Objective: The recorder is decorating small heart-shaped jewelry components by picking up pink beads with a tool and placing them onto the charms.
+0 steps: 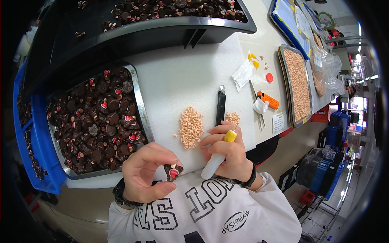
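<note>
My left hand (148, 174) pinches a small dark brown piece (173, 172) with a red-and-white oval and a pale bit on top, between thumb and fingertips. In my right hand (231, 152) is a soft white squeeze bottle (212, 166) with a yellow tip and a thin needle pointing up and away. A loose pile of small pale peach pieces (191, 127) lies on the white mat just beyond my hands. Next to it is a smaller pile of the same pieces (232, 117), partly behind my right fingers. A black utility knife (221, 106) lies between the two piles.
A metal tray (142, 106) full of similar dark brown pieces sits at left, beside a blue bin (40, 150). A large black tray (162, 34) stands at the back. Tweezers (259, 111), an orange lighter (268, 100), a red cap (269, 77) and a tray of peach pieces (298, 83) are at right.
</note>
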The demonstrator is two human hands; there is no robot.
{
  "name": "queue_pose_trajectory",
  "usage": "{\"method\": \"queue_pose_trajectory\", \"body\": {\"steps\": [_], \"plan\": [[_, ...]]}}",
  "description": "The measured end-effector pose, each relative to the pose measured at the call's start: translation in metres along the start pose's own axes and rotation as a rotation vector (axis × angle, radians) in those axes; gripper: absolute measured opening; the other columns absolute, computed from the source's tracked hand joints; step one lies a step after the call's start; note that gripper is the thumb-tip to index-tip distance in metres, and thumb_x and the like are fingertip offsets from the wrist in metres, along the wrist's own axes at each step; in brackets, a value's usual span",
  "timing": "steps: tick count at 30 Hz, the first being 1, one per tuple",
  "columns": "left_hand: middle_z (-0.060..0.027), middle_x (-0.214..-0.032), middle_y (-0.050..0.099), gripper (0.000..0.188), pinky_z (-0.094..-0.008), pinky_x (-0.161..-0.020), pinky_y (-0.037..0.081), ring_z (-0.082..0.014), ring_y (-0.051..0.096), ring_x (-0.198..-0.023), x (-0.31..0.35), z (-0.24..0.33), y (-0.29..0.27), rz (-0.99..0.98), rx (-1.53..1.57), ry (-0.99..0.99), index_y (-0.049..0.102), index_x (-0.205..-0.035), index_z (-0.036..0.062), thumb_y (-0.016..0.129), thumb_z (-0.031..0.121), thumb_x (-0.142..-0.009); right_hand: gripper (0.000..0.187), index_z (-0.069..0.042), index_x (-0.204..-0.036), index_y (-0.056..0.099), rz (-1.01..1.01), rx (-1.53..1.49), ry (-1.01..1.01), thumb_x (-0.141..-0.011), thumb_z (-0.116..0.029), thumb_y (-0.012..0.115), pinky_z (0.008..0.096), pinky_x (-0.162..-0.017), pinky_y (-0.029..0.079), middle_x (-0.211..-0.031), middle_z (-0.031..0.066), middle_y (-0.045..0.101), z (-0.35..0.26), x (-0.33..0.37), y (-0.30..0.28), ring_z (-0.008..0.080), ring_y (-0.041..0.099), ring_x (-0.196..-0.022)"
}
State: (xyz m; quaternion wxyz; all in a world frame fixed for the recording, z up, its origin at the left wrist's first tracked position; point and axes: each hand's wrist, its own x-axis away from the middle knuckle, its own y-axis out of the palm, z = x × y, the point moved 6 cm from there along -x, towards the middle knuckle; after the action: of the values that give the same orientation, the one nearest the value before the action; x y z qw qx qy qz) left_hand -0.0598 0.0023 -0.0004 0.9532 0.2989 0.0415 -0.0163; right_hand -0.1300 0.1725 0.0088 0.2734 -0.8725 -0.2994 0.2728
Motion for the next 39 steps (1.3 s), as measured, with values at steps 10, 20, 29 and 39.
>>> {"method": "queue_pose_trajectory", "body": {"steps": [10, 20, 29, 39], "plan": [[-0.0166, -0.102, 0.055, 0.043, -0.0334, -0.085, 0.048, -0.0231, 0.059, -0.095, 0.000, 0.000, 0.000, -0.004, -0.005, 0.001, 0.054, -0.108, -0.0071, 0.073, -0.001, -0.070, 0.036, -0.015, -0.085, 0.052, -0.108, 0.178, -0.062, -0.059, -0.001, 0.072, 0.0454, -0.094, 0.034, -0.088, -0.0034, 0.066, -0.005, -0.002, 0.008, 0.0230, 0.055, -0.091], [-0.0160, -0.101, 0.056, 0.046, -0.0305, -0.082, 0.049, -0.0208, 0.060, -0.093, -0.003, 0.004, 0.007, -0.006, -0.019, 0.002, 0.053, -0.111, -0.0064, 0.072, -0.008, -0.068, 0.034, -0.011, -0.089, 0.058, -0.106, 0.171, -0.113, -0.057, 0.001, 0.059, 0.0461, -0.093, 0.036, -0.091, 0.0014, 0.061, -0.010, -0.005, 0.010, 0.0231, 0.053, -0.087], [-0.0151, -0.096, 0.059, 0.036, -0.0249, -0.063, 0.052, -0.0190, 0.063, -0.079, 0.003, 0.004, 0.017, 0.055, -0.576, 0.323, 0.054, -0.091, 0.0038, 0.075, -0.009, -0.065, 0.024, -0.012, -0.069, 0.047, 0.068, -0.582, -0.119, -0.068, 0.003, 0.066, 0.0430, -0.080, 0.039, -0.083, 0.0027, 0.063, -0.033, -0.017, -0.004, 0.0223, 0.053, -0.070], [-0.0168, -0.098, 0.060, 0.035, -0.0320, -0.063, 0.055, -0.0271, 0.064, -0.077, 0.004, 0.010, 0.025, -0.033, -0.758, 0.534, 0.054, -0.093, 0.0020, 0.073, -0.010, -0.066, 0.046, -0.015, -0.096, 0.031, -0.015, -0.547, -0.080, -0.075, 0.003, 0.068, 0.0418, -0.085, 0.040, -0.077, 0.0043, 0.061, -0.033, -0.021, 0.005, 0.0191, 0.052, -0.071]]}}
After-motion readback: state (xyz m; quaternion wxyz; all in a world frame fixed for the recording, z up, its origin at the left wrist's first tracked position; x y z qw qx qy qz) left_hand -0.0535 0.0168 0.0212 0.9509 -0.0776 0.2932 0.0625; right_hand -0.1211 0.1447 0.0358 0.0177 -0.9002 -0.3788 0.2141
